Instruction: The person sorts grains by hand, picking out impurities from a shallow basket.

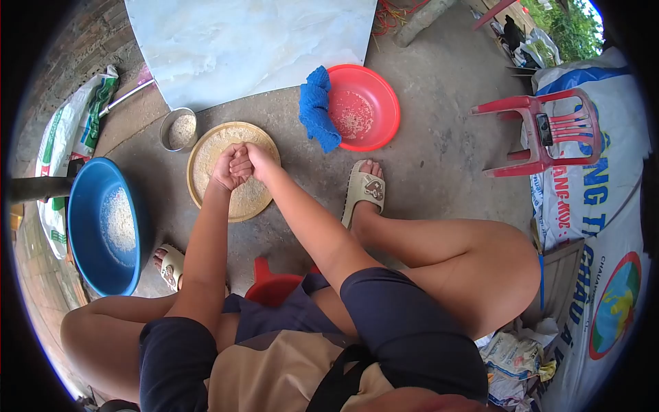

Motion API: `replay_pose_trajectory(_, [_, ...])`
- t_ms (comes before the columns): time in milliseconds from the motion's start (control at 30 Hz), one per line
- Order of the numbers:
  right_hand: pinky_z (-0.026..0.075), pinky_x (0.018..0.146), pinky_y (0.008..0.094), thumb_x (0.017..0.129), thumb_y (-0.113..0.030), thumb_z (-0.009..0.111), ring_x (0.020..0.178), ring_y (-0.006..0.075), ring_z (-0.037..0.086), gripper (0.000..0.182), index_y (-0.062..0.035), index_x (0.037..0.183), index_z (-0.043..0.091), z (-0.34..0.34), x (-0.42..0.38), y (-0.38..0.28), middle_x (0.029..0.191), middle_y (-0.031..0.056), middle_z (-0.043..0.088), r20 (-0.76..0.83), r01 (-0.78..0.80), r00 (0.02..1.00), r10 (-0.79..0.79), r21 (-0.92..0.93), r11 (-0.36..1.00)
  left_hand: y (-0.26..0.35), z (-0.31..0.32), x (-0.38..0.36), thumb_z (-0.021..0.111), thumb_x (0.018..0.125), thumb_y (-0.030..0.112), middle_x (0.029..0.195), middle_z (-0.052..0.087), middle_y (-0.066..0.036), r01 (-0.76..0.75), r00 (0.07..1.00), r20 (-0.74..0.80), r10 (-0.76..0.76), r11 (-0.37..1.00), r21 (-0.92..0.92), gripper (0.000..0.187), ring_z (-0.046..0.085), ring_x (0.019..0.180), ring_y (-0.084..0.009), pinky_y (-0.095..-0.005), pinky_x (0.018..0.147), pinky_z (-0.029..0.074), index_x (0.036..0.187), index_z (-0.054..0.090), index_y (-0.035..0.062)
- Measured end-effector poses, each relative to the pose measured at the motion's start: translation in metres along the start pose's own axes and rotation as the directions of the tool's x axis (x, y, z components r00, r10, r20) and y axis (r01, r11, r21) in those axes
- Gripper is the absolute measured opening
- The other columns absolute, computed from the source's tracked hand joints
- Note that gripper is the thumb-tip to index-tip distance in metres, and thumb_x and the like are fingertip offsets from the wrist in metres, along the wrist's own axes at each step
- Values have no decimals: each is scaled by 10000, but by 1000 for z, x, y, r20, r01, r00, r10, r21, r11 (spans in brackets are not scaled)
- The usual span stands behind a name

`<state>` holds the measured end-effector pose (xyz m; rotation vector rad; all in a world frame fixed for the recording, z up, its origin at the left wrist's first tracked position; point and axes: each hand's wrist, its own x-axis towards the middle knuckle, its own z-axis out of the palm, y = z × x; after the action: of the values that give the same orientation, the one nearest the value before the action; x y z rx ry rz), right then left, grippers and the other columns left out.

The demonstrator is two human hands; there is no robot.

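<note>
Where visible, tray [236, 218] on concrete [439, 172], probably.

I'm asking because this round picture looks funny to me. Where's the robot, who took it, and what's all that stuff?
There's no robot here, just a person using two bare hands. The one picture comes from a camera worn on their head, looking forward and down, so you see their own arms and legs.

The left hand and right hand are pressed together above a round tray with pale grains on it. I can't tell whether anything is inside them.

On the floor beside the tray are a blue basin and a red basin, with a blue cloth over the red one's edge.
</note>
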<state>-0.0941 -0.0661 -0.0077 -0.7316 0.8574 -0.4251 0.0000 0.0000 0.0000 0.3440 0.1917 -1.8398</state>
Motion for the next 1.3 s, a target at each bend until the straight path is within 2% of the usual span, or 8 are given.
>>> replay_pose_trajectory(67, [487,400,260,908,-419,357,463,202,594,448,-112,601,464,7,-7,-16,596,117,613,145,-295,949,281,85,952,-1,6,3,383,925,214,406,326,57,-40,990,133,38,999,12,297,286,312,-50,-191,326,265,656,444,104])
replay_pose_trajectory(400, [492,469,282,905,-365,362,536,173,616,405,-108,626,503,-28,40,31,632,103,627,433,-403,860,271,249,880,-6,-7,8,409,901,236,504,404,50,-185,945,-237,227,965,189,264,368,434,-78,-211,423,335,686,484,104])
replay_pose_trajectory(500, [496,530,351,874,-276,397,529,217,599,340,-73,664,570,-8,9,14,605,83,604,-51,-186,981,189,45,981,12,-31,4,388,907,236,568,443,38,-238,791,-525,313,949,206,256,409,494,-89,-228,471,360,742,522,94])
replay_pose_trajectory(567, [498,625,400,824,-210,465,594,277,587,228,-40,784,612,-13,6,16,640,95,587,-117,93,854,-506,-924,370,22,-45,-2,369,913,233,577,450,33,-416,692,-592,413,899,140,256,419,500,-93,-244,472,369,799,543,85])
replay_pose_trajectory(700, [466,757,391,760,-150,590,895,288,549,176,-34,892,583,-20,-32,21,890,121,550,405,377,695,-594,-909,-179,28,-44,-14,352,920,219,588,465,26,-472,658,-606,446,872,130,265,447,518,-104,-262,492,400,832,551,69])
replay_pose_trajectory(933, [466,761,400,773,-56,543,900,288,543,103,-33,867,580,-43,-40,41,909,116,526,567,589,687,-456,-801,-109,23,-47,0,335,924,242,590,484,29,-435,673,-593,442,885,167,315,461,526,-102,-257,503,421,868,586,60])
replay_pose_trajectory(1100, [468,684,398,761,-46,539,783,326,569,78,-28,814,593,-14,-33,23,828,140,571,164,470,695,-700,-840,270,5,-37,9,317,925,234,670,515,-25,-335,658,-645,390,918,213,315,486,567,-137,-271,550,454,922,560,34])
replay_pose_trajectory(1300, [439,749,409,765,-61,546,885,315,541,87,-26,836,582,22,-31,1,841,135,573,361,644,650,-668,-729,233,0,-41,12,298,912,200,957,604,-117,-259,863,-382,331,939,228,296,576,907,-234,-383,842,458,941,536,26])
